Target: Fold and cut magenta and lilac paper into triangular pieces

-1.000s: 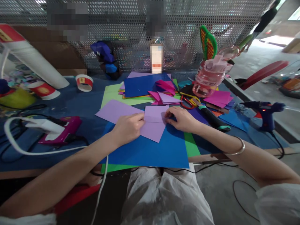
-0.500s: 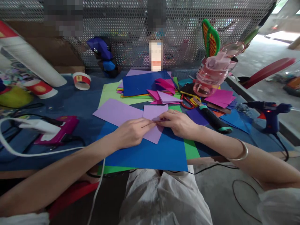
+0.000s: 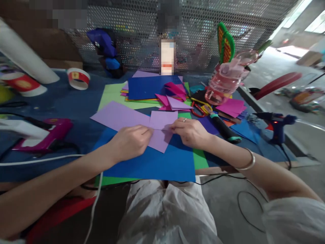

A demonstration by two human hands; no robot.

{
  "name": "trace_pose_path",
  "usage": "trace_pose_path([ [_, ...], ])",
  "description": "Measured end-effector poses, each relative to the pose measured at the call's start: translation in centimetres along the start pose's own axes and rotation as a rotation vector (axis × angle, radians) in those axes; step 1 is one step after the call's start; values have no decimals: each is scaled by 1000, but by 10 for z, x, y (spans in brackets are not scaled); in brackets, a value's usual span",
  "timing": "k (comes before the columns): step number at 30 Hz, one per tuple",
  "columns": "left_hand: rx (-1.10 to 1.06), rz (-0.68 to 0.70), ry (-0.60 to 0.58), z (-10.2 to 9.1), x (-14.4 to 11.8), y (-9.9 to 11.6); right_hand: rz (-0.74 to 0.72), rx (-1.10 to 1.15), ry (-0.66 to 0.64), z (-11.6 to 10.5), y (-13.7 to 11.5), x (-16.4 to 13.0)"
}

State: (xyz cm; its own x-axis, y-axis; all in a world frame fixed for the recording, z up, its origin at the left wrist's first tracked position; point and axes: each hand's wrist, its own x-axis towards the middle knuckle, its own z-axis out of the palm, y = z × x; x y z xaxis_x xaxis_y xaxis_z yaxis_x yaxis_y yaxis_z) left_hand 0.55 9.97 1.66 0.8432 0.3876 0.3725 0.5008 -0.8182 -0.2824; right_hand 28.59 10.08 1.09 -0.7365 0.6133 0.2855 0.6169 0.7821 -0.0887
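A small lilac sheet of paper (image 3: 164, 119) lies in front of me, with a line running across its middle. My left hand (image 3: 133, 141) is closed at its left edge, thumb and fingers pinched together. Opposite, my right hand (image 3: 192, 133) pinches the right edge at the same line; a ring shows on one finger. A larger lilac sheet (image 3: 117, 114) lies partly under the left hand's side. Beneath them is a blue sheet (image 3: 157, 169), which rests on green paper (image 3: 200, 157).
Behind are a paper stack topped by a dark blue sheet (image 3: 146, 88) and folded pink pieces (image 3: 175, 90). To the right sit a black-handled cutter (image 3: 224, 128), a pink bottle (image 3: 219, 84) and a glue gun (image 3: 276, 123). On the left, a magenta power strip (image 3: 59, 130) trails cables.
My left hand has slid left along the small lilac sheet, from near the right fingers to the left edge. The right hand stays at the right edge. The whole view has shifted slightly.
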Motion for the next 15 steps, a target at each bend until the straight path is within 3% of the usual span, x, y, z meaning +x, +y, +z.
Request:
trace_pose_path([
  [3,36,-30,29,2,1,0,15,-49,-35,-1,0,-1],
  [9,-43,-288,102,3,2,-7,10,31,31,-1,0,-1],
  [15,-371,-548,211,-3,9,-21,86,165,131,5,-1,7],
])
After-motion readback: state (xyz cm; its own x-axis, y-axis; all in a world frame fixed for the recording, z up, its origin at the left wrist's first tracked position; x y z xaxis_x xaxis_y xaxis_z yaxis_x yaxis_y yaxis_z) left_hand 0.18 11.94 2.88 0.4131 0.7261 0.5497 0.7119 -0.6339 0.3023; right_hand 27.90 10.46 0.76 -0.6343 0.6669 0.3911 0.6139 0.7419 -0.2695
